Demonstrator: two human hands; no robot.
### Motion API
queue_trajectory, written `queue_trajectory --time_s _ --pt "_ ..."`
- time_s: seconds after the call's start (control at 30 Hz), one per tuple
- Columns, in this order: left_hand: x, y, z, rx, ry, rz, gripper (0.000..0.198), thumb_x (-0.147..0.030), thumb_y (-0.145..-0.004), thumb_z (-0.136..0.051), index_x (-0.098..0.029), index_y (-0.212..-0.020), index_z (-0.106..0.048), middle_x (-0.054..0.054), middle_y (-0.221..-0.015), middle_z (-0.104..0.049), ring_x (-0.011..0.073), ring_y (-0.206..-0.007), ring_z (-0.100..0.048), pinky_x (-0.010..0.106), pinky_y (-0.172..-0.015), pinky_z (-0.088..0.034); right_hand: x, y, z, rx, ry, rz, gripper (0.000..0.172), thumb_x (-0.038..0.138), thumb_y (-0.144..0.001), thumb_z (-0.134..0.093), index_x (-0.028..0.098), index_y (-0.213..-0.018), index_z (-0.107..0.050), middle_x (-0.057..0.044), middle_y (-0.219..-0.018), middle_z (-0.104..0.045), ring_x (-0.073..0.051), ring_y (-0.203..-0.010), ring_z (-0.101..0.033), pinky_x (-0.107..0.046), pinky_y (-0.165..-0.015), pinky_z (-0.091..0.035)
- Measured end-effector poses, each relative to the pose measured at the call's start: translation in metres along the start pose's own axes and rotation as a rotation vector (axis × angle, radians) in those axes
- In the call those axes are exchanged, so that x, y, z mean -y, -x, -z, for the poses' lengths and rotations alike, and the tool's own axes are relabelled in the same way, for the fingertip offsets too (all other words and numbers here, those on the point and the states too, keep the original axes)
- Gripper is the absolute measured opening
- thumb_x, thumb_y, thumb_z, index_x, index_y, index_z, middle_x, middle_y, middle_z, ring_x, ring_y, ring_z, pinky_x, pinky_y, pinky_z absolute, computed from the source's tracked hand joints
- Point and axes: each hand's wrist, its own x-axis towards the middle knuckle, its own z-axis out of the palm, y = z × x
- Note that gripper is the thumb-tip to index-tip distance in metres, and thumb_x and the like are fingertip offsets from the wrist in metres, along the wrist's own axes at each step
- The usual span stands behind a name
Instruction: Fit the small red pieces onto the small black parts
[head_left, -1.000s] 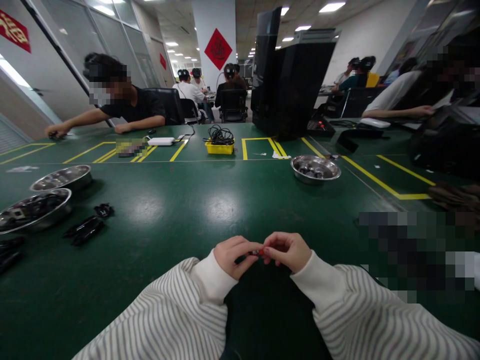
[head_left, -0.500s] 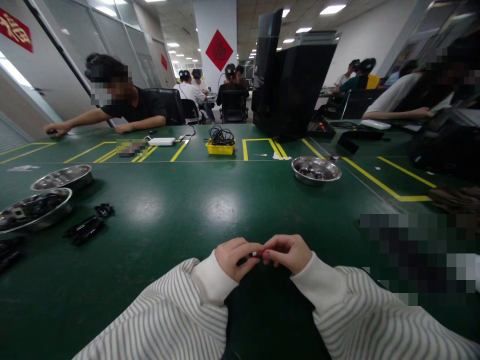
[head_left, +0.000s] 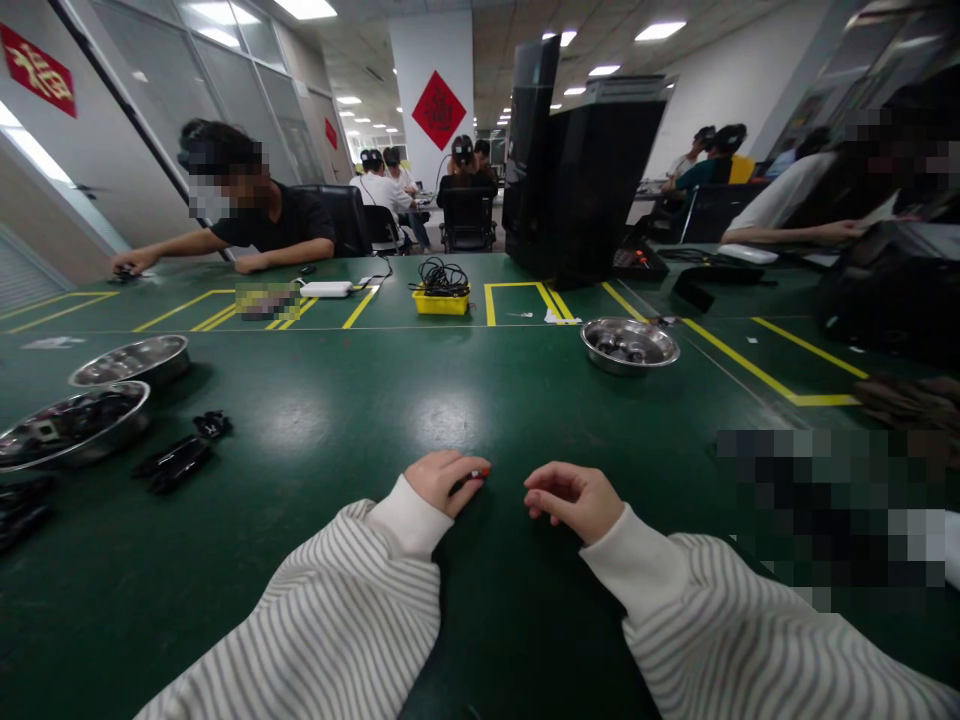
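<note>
Pinching a red-tipped part [head_left: 477, 474], left grip [head_left: 442, 481] rests near half-curled, empty right grip [head_left: 574, 498].

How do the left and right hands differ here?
The left hand pinches a small red-tipped part; the right hand holds nothing. The left hand is closed on the part; the right hand is only loosely curled. Shared: both sit low over the green table, apart from each other.
</note>
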Motion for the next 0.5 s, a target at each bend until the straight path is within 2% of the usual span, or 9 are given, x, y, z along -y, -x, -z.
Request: queue_trajectory --time_s 0.07,0.13,0.27,0.37,0.5 --pt "0.027 0.003 0.004 0.032 -0.142 0.033 0.021 -0.026 -0.08 -0.045 -0.019 -0.092 -0.061 0.003 -0.071 -0.062 0.013 -0.064 -0.056 0.022 -0.059 -0.043 0.0 0.0 0.002 0.011 0.027 0.013 0.018 0.028 -0.068 -0.063 0.013 -0.078 -0.059 -0.004 -0.069 -0.065 -0.014 -0.061 -0.063 -0.02 -0.046 -0.048" --pt "0.056 0.006 0.013 0.086 -0.249 0.134 0.021 -0.028 -0.08 -0.045 -0.02 -0.093 -0.061 0.003 -0.074 -0.062 0.0138 -0.067 -0.056 0.022 -0.06 -0.042 0.0 -0.001 0.003 0.022 0.05 0.028 0.017 0.028 -0.07 -0.06 0.013 -0.078 -0.059 -0.004 -0.07 -0.065 -0.013 -0.062 -0.063 -0.02 -0.047 -0.048" --pt "0.106 0.017 0.042 0.163 -0.329 0.596 0.023 -0.029 -0.08 -0.046 -0.022 -0.097 -0.059 0.003 -0.089 -0.061 0.0126 -0.067 -0.054 0.022 -0.061 -0.039 -0.002 -0.002 0.004 0.03 0.074 0.042 0.017 0.027 -0.072 -0.057 0.012 -0.08 -0.059 -0.005 -0.071 -0.065 -0.014 -0.063 -0.063 -0.021 -0.047 -0.048" --pt "0.13 0.026 0.062 0.166 -0.37 0.821 0.026 -0.029 -0.08 -0.046 -0.02 -0.102 -0.056 0.004 -0.094 -0.058 0.0125 -0.065 -0.053 0.024 -0.061 -0.038 -0.002 -0.001 0.002 0.018 0.084 0.056 0.016 0.027 -0.073 -0.055 0.012 -0.08 -0.059 -0.005 -0.071 -0.064 -0.014 -0.062 -0.063 -0.021 -0.047 -0.048" --pt "0.146 0.035 0.075 0.176 -0.424 0.898 0.029 -0.029 -0.081 -0.043 -0.019 -0.106 -0.054 0.006 -0.096 -0.056 0.015 -0.07 -0.052 0.025 -0.062 -0.037 -0.001 0.0 0.001 0.001 0.093 0.071 0.016 0.026 -0.074 -0.054 0.012 -0.079 -0.059 -0.005 -0.069 -0.064 -0.014 -0.061 -0.062 -0.022 -0.046 -0.048"
